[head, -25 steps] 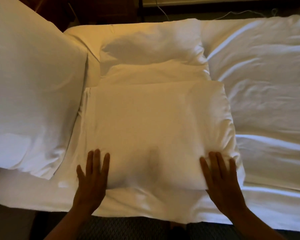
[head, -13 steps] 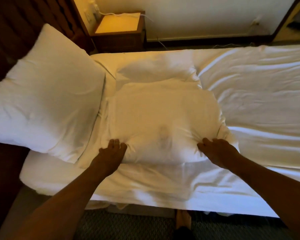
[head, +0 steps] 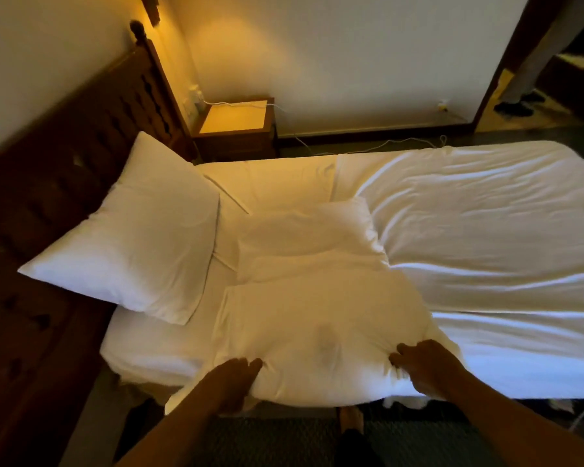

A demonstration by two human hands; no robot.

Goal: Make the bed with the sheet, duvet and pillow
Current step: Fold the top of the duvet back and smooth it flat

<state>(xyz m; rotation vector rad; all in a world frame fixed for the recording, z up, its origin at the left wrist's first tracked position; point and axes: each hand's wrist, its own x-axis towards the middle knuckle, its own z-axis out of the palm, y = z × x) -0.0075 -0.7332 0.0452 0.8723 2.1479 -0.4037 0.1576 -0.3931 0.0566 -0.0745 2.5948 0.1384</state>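
- Left hand (head: 228, 382) and right hand (head: 425, 367) both have their fingers clenched into the near edge of the folded duvet (head: 321, 318), likely to lift it whole.
- Duvet sits mid-bed on the sheet (head: 486, 210); pillow (head: 139, 237) leans on the headboard (head: 48, 183), out of the way.

Bare forearms (no sleeves), bare foot (head: 350, 417)

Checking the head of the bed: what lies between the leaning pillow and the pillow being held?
In the head view, only a strip of bare sheet lies between the leaning pillow and the held pillow.
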